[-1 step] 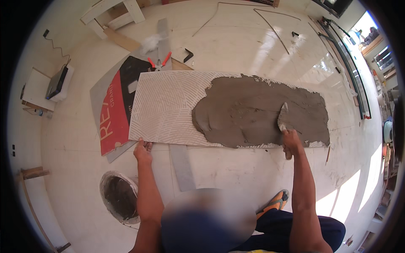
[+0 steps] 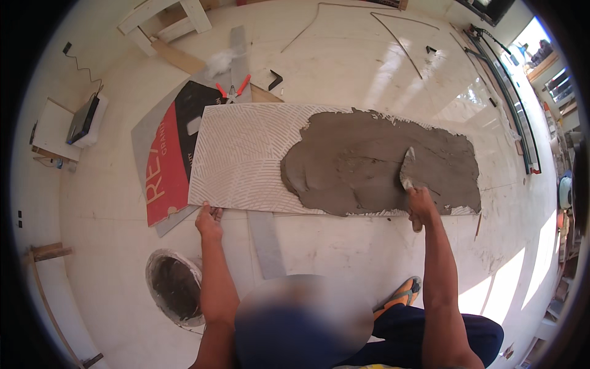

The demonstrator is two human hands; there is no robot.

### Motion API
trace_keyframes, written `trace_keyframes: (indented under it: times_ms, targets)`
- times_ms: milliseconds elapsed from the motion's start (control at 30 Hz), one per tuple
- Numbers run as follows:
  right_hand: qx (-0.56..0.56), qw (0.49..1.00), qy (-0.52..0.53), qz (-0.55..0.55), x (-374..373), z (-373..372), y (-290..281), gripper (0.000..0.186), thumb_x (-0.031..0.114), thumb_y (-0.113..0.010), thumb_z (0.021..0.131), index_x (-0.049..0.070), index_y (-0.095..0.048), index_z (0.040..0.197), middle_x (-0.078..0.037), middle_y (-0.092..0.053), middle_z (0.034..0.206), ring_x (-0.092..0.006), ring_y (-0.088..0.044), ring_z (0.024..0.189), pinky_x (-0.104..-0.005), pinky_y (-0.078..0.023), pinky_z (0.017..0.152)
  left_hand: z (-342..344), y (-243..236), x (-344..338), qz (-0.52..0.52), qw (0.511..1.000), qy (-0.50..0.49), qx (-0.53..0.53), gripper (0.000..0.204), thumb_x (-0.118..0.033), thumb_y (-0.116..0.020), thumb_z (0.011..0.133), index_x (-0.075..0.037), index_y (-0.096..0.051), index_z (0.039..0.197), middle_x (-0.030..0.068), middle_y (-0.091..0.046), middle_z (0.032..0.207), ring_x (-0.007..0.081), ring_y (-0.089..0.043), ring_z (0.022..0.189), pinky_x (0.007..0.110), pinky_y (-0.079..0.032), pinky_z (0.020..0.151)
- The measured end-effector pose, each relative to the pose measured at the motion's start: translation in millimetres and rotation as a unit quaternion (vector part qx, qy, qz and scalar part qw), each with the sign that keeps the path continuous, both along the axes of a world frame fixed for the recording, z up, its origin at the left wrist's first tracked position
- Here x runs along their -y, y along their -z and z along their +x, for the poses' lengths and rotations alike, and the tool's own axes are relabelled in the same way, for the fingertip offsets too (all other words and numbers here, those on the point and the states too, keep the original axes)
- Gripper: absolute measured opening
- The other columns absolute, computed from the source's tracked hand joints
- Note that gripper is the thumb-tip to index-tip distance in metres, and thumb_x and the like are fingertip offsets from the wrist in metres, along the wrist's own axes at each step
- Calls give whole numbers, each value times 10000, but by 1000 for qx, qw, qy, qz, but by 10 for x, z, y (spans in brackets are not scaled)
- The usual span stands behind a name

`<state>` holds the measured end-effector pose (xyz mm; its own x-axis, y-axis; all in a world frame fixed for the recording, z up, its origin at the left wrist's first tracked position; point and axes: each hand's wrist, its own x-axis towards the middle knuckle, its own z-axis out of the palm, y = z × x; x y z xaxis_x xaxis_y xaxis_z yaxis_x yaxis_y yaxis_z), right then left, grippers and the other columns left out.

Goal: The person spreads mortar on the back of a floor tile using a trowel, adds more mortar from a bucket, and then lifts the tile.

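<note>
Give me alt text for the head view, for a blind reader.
A person's right hand holds a pointed metal trowel to grey mortar spread over the right part of a long, pale, ridged rectangular slab, while the left hand is at its near left corner. A round, pale-rimmed bucket sits at lower left.

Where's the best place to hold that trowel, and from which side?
Probably by the trowel's handle, from the near side, as the right hand grips it: the handle points back that way, while the pointed blade reaches out over the grey mortar and would likely be messy to hold.
</note>
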<state>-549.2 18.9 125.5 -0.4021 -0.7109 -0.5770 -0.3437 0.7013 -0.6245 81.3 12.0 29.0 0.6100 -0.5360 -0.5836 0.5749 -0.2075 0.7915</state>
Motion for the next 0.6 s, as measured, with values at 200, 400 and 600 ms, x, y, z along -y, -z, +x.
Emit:
trace_keyframes:
  times_ms: [200,400,600]
  targets:
    - [22,989,-145,18,301,1196,-191,371,255,-527,1001,-103,-615,961,-162,-595,645,-246,-604,478,-407,-515,405,-88,-25,-53,8,1000,-6,12,198,-203,-626,1032,-27,-659,1114,55,-650,897,196,-634,790,329,-581,741]
    - [29,952,-302,34,394,2101,-208,420,273,-520,1007,-130,-637,1008,-286,-700,811,-347,-698,562,-444,-574,467,-171,-3,-105,17,1000,0,0,174,-216,-642,1024,-45,-663,1052,49,-650,876,177,-635,767,309,-582,718]
    - [-66,921,-383,14,277,2632,-256,387,264,-525,1000,-94,-670,1025,-325,-708,1006,-428,-733,912,-519,-592,801,-238,-26,-274,9,1000,-5,1,161,-221,-650,1019,-60,-666,1027,40,-654,865,166,-636,740,296,-585,691]
